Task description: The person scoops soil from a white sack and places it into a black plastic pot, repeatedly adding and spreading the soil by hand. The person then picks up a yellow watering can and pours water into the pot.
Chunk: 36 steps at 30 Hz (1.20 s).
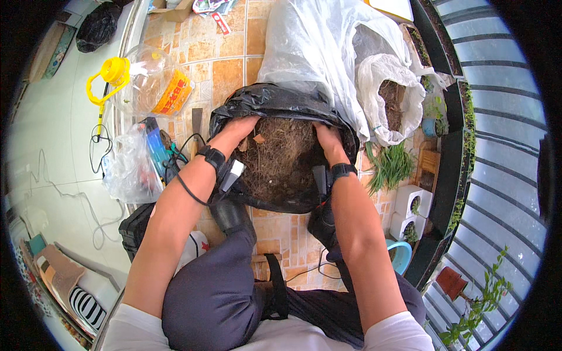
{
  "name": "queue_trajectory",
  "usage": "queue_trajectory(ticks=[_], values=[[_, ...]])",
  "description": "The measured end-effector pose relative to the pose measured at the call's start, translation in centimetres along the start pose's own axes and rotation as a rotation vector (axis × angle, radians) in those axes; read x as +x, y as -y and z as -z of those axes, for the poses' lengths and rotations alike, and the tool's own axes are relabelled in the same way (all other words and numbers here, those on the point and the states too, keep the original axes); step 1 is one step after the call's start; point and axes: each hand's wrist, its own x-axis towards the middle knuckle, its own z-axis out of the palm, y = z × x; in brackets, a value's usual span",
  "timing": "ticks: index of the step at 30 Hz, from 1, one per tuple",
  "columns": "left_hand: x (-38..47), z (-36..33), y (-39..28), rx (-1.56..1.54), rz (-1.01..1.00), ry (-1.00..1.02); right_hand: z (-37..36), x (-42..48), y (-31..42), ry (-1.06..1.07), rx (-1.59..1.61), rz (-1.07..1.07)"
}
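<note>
A black plastic bag lies before me with its mouth spread wide. Inside it is dark soil matted with dry, fibrous roots, with a small orange-brown fragment on top. My left hand reaches into the left side of the bag, its fingers hidden under the folded rim and against the root mass. On the opposite side, my right hand is also inside, its fingertips out of sight between the soil and the plastic. Whether either hand grips anything cannot be seen. Both wrists wear black straps with small devices.
Behind the bag lies a large translucent plastic sack; a white bag of soil stands to its right. Green leafy stalks lie nearby. A clear jug and a flat-bladed tool are left. Black planters line the railing.
</note>
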Motion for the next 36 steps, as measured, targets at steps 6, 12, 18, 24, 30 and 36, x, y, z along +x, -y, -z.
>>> queue_trajectory(ticks=[6, 12, 18, 24, 30, 36], values=[[-0.6, 0.5, -0.4, -0.199, 0.085, 0.065, -2.5, -1.9, 0.6, 0.123, 0.539, -0.149], [-0.9, 0.8, -0.4, -0.451, 0.276, 0.192, -2.9, -3.1, 1.0, 0.418, 1.01, -0.339], [-1.4, 0.2, -1.1, -0.522, 0.252, 0.299, -3.0, -4.1, 2.0, 0.469, 1.029, -0.381], [-2.8, -0.2, -2.4, -0.599, 0.121, 0.267, -1.4, -5.8, 2.5, 0.472, 1.028, -0.216], [-4.1, 0.1, -3.9, -0.493, -0.015, 0.309, 0.9, -8.0, 3.6, 0.359, 0.917, 0.029], [-5.5, -0.3, -3.9, -0.186, -0.276, 0.296, 1.0, -10.8, 4.3, 0.202, 0.483, 0.29]])
